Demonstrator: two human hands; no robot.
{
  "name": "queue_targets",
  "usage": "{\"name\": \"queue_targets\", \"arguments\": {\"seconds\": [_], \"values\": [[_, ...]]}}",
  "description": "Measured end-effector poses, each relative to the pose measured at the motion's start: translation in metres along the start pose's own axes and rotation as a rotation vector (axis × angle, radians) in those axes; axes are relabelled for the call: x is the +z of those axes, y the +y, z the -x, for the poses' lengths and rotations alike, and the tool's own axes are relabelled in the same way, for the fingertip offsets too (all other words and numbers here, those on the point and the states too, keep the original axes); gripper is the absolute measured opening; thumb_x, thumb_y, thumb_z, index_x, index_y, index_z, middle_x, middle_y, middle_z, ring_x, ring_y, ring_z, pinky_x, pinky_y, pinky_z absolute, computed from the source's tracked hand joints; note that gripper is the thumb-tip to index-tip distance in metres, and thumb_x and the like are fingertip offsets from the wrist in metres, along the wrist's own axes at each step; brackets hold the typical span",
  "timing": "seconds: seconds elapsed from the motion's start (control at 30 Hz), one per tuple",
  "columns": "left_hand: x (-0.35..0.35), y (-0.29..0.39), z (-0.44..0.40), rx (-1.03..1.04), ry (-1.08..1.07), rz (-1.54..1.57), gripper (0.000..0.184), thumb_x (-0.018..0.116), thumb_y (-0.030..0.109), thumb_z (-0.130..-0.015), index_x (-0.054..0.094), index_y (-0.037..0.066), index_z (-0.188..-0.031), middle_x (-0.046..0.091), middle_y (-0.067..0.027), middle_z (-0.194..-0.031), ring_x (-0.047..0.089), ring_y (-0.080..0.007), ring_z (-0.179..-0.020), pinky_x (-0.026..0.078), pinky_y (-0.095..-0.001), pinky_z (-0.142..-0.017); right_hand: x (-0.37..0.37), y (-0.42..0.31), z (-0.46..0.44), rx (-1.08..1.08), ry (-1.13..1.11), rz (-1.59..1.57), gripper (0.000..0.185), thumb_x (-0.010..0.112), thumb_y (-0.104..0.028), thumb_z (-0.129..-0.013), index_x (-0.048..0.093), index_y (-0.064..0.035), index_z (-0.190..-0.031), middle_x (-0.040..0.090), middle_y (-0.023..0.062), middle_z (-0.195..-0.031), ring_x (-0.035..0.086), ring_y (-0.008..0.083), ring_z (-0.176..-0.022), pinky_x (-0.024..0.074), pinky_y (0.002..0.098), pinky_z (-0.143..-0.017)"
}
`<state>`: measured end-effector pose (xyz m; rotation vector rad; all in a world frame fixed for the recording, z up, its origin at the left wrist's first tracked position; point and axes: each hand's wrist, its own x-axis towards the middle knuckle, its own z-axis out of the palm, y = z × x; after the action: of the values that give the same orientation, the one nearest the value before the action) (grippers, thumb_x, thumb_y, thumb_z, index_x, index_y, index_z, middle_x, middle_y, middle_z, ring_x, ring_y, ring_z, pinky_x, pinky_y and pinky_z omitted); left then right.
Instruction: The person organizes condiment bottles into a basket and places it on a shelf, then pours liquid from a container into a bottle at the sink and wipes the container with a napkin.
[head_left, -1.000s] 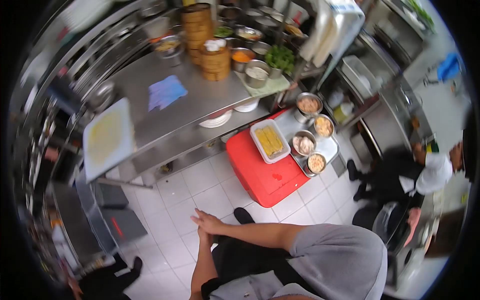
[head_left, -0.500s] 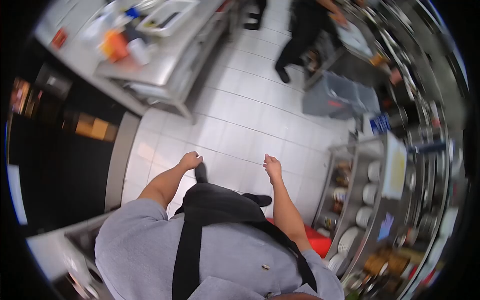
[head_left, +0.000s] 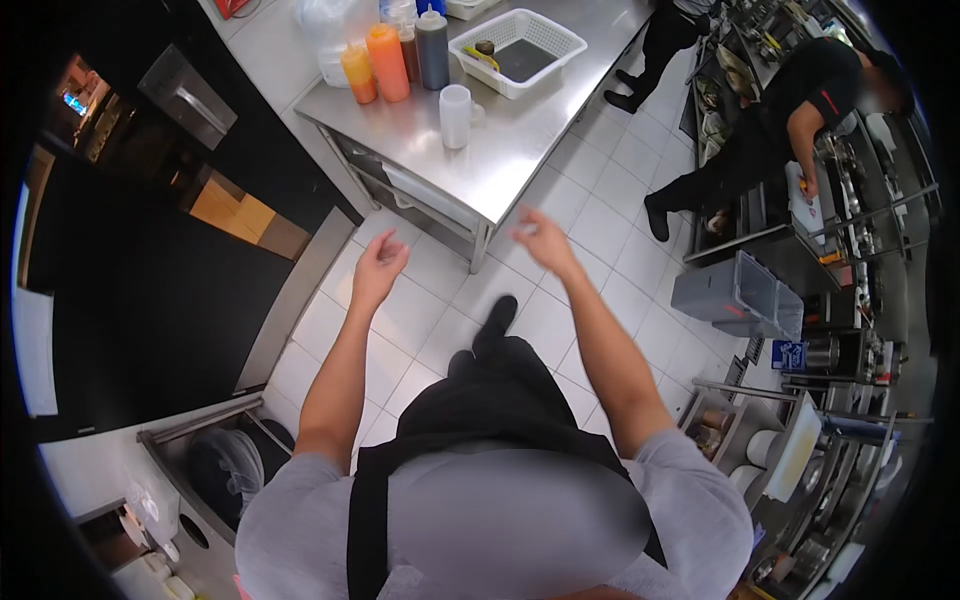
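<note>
My left hand (head_left: 378,270) is held out over the floor, fingers loosely curled and apart, with nothing in it. Slightly smeared by motion, my right hand (head_left: 543,243) reaches out with fingers spread and also holds nothing. Both hands are just short of the near corner of a steel table (head_left: 400,140). On that table stand an orange squeeze bottle (head_left: 387,62), a yellow-orange one (head_left: 358,73), a dark one (head_left: 432,48) and a translucent plastic jug (head_left: 455,117). Behind the jug is a white plastic basket (head_left: 560,48) with a few small items inside.
Dark door panels (head_left: 150,310) line the left. At the upper right a person in black (head_left: 790,120) works at a counter with a white board (head_left: 805,215). Grey plastic bins (head_left: 735,295) stand on the tiled floor (head_left: 560,320). Shelves with bowls (head_left: 765,447) are at the lower right.
My view has turned toward the steel table, which now lies closer and straight ahead. Both hands have risen and reach farther forward. The co-worker and bins appear farther right.
</note>
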<state>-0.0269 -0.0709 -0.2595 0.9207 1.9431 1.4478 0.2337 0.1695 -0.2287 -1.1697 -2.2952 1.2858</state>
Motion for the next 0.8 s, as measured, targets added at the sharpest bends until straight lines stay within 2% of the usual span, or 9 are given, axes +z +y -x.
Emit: {"name": "queue_targets", "arguments": {"seconds": [0.07, 0.17, 0.23, 0.37, 0.47, 0.5, 0.6, 0.73, 0.8], "values": [[0.018, 0.05, -0.047, 0.049, -0.005, 0.123, 0.066, 0.079, 0.018, -0.087, 0.049, 0.006, -0.145, 0.063, -0.0129, -0.125, 0.061, -0.0196, -0.114, 0.051, -0.0347, -0.096, -0.03, -0.042, -0.068, -0.024, 0.063, 0.041, 0.073, 0.079, -0.026, -0.083, 0.049, -0.0095, -0.147, 0.066, 0.0217, -0.128, 0.067, 0.0355, -0.111, 0.0522, 0.0409, -0.096], [0.041, 0.088, -0.118, 0.136, 0.033, 0.035, 0.08, 0.086, 0.024, -0.08, 0.045, 0.007, -0.147, 0.059, -0.0162, -0.133, 0.057, -0.0244, -0.124, 0.051, -0.0397, -0.098, -0.05, -0.074, -0.162, -0.109, 0.016, 0.054, 0.079, 0.079, -0.019, -0.081, 0.044, -0.0173, -0.152, 0.059, 0.0222, -0.137, 0.064, 0.0371, -0.116, 0.0515, 0.0424, -0.098], [0.056, 0.102, -0.151, 0.228, 0.043, -0.015, 0.095, 0.09, 0.026, -0.074, 0.036, 0.007, -0.151, 0.055, -0.0184, -0.139, 0.053, -0.0289, -0.13, 0.048, -0.0435, -0.102, -0.052, -0.081, -0.208, -0.312, -0.09, 0.312, 0.086, 0.078, -0.014, -0.079, 0.039, -0.0244, -0.155, 0.048, 0.0211, -0.148, 0.058, 0.0375, -0.125, 0.0496, 0.044, -0.103], [0.07, 0.099, -0.216, 0.197, 0.031, -0.069, 0.105, 0.092, 0.029, -0.071, 0.029, 0.007, -0.152, 0.048, -0.0193, -0.146, 0.047, -0.0338, -0.136, 0.043, -0.0499, -0.108, -0.034, -0.084, -0.29, -0.539, -0.223, 0.656, 0.087, 0.077, -0.013, -0.077, 0.041, -0.0325, -0.153, 0.044, 0.0174, -0.152, 0.06, 0.0393, -0.123, 0.0509, 0.0442, -0.103], [0.073, 0.097, -0.239, 0.162, -0.048, -0.081, 0.102, 0.09, 0.032, -0.073, 0.03, 0.008, -0.152, 0.048, -0.0159, -0.149, 0.046, -0.0321, -0.138, 0.044, -0.048, -0.108, -0.028, -0.096, -0.307, -0.483, -0.39, 0.783, 0.079, 0.075, -0.019, -0.079, 0.045, -0.0321, -0.151, 0.046, 0.0172, -0.15, 0.061, 0.0395, -0.121, 0.0512, 0.0447, -0.101], [0.074, 0.098, -0.246, 0.197, -0.054, -0.075, 0.1, 0.09, 0.031, -0.073, 0.032, 0.008, -0.152, 0.049, -0.0146, -0.148, 0.046, -0.0302, -0.138, 0.044, -0.0476, -0.108, -0.026, -0.096, -0.312, -0.451, -0.418, 0.734, 0.069, 0.073, -0.023, -0.08, 0.052, -0.0258, -0.145, 0.052, 0.018, -0.142, 0.062, 0.0397, -0.118, 0.0516, 0.0459, -0.099], [0.069, 0.1, -0.263, 0.199, -0.153, -0.089, 0.099, 0.089, 0.029, -0.074, 0.031, 0.009, -0.152, 0.052, -0.0135, -0.146, 0.048, -0.0267, -0.137, 0.043, -0.0456, -0.11, -0.022, -0.082, -0.32, -0.364, -0.44, 0.661, 0.06, 0.073, -0.024, -0.081, 0.058, -0.0192, -0.139, 0.058, 0.0174, -0.132, 0.064, 0.0395, -0.114, 0.0522, 0.0469, -0.097], [0.064, 0.1, -0.281, 0.218, -0.312, -0.062, 0.083, 0.088, 0.022, -0.075, 0.044, 0.01, -0.145, 0.055, -0.0121, -0.141, 0.058, -0.0248, -0.127, 0.049, -0.0395, -0.104, -0.057, -0.086, -0.298, -0.413, -0.273, 0.521, 0.054, 0.074, -0.02, -0.081, 0.059, -0.0131, -0.133, 0.061, 0.0155, -0.124, 0.067, 0.0367, -0.099, 0.054, 0.0446, -0.09], [0.064, 0.1, -0.286, 0.26, -0.329, -0.042, 0.075, 0.087, 0.02, -0.075, 0.051, 0.009, -0.14, 0.062, -0.0121, -0.133, 0.063, -0.0241, -0.119, 0.052, -0.0374, -0.1, -0.081, -0.148, -0.267, -0.302, -0.248, 0.408, 0.055, 0.075, -0.019, -0.081, 0.059, -0.0124, -0.133, 0.061, 0.015, -0.122, 0.067, 0.0347, -0.095, 0.0548, 0.0427, -0.087]]}}
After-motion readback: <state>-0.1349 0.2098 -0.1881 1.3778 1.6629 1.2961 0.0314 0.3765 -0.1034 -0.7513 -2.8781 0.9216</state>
